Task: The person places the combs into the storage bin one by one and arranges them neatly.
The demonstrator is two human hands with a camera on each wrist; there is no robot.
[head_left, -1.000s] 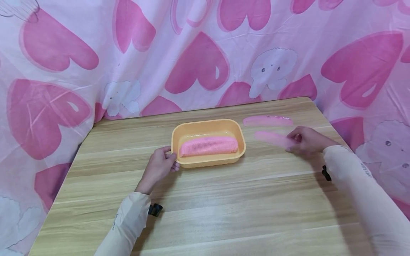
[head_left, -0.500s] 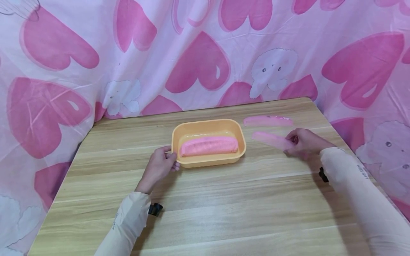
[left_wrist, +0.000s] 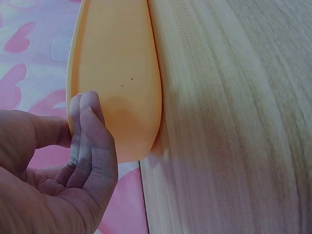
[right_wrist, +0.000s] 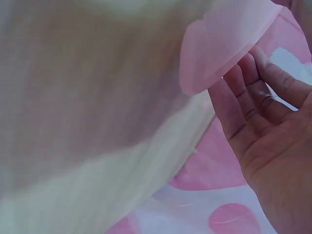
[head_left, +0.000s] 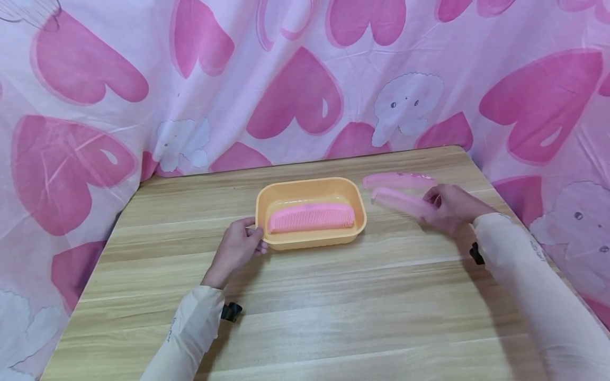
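Observation:
An orange plastic tray (head_left: 312, 244) stands on the wooden table, a pink comb (head_left: 312, 218) lying inside it with its teeth toward the near side. At the tray's left end, my left hand (head_left: 238, 242) grips the rim; in the left wrist view its fingers lie against the outer wall (left_wrist: 122, 97). To the right of the tray, my right hand (head_left: 452, 206) pinches a second pink comb (head_left: 400, 202) by its right end. The right wrist view shows this comb (right_wrist: 224, 48) at the fingertips. Behind it lies a third pink comb (head_left: 397, 180), printed on its right part.
The wooden table (head_left: 333, 317) reaches to a pink curtain (head_left: 209, 95) with hearts and white cartoon figures, which hangs behind and at both sides. A black wrist mount (head_left: 232, 312) sits below the left sleeve.
My right hand has shifted slightly left with the comb, whose far end has risen toward the comb behind it. The left hand and the tray have stayed put.

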